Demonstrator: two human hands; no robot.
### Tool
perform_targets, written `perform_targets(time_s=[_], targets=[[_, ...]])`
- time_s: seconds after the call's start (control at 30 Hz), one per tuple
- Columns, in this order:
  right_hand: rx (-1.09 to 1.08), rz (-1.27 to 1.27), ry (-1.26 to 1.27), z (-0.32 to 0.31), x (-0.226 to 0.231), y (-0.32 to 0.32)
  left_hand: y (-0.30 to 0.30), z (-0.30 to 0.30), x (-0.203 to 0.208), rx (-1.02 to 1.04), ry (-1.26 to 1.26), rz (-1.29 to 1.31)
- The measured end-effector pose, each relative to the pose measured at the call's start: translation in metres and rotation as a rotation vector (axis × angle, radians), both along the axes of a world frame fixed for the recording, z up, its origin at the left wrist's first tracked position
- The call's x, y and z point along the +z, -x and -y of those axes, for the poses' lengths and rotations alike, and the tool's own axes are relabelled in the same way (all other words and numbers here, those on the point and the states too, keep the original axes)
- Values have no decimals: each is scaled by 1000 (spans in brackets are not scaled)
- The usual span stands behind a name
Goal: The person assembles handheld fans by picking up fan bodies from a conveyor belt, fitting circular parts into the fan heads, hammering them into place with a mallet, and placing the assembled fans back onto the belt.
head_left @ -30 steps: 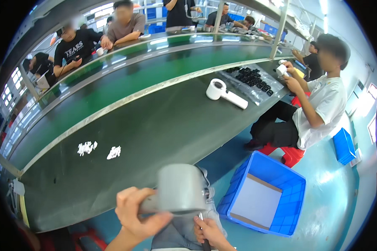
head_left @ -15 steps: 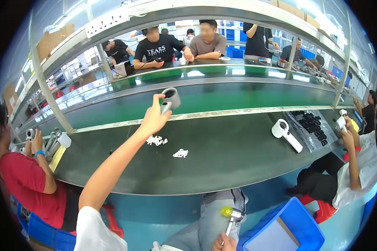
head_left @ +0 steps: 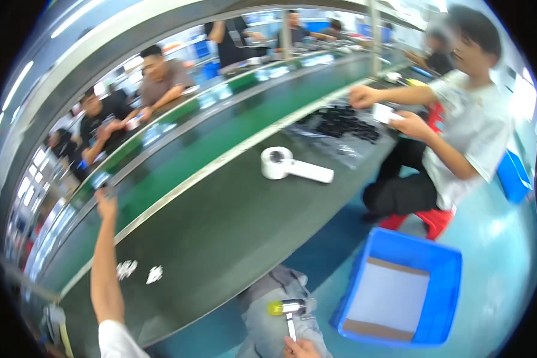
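My left hand (head_left: 106, 206) reaches far out over the green conveyor belt, its fingers closed and blurred. At its fingertips is a grey round-headed handheld device (head_left: 103, 180), smeared by motion. Down by my lap, my right hand (head_left: 302, 348) grips the handle of a small mallet (head_left: 292, 306) with a yellow face at one end; it lies over my grey trousers. A white handheld device (head_left: 309, 171) with a round ringed head lies on the dark worktop (head_left: 221, 221). Two little heaps of small white pieces (head_left: 126, 269) are beside my left forearm.
A blue bin (head_left: 353, 280) with cardboard inside stands on the floor at right. Black parts (head_left: 347, 123) lie on a plastic bag near a seated co-worker (head_left: 465, 137), who handles a white part. People sit across the conveyor belt (head_left: 221, 128). A metal upright (head_left: 374, 42) rises beyond the worktop.
The view has swung to the right. My left arm has stretched farther out over the belt with the grey device. My right hand still grips the mallet low by my lap.
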State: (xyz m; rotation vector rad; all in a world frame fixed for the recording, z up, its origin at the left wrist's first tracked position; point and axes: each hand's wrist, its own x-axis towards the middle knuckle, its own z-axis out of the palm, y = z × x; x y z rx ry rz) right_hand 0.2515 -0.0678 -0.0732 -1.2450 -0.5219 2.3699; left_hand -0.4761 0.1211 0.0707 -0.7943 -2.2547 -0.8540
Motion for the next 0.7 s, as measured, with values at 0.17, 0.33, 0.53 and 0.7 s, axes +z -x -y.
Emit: perform_targets(time_s=[0.17,0.33,0.53,0.7], targets=[[-80,-12,71,-2,2,-10,50,-1,-15,-173,38,-85],[-47,-65,12,-3,-2,-12,30,12,-15,-77,271,36],[-16,-38,100,-9,10,-10,-162,-12,63,-55,457,-459],[-64,28,92,-15,13,-20,-457,-58,100,-1031,378,-309]])
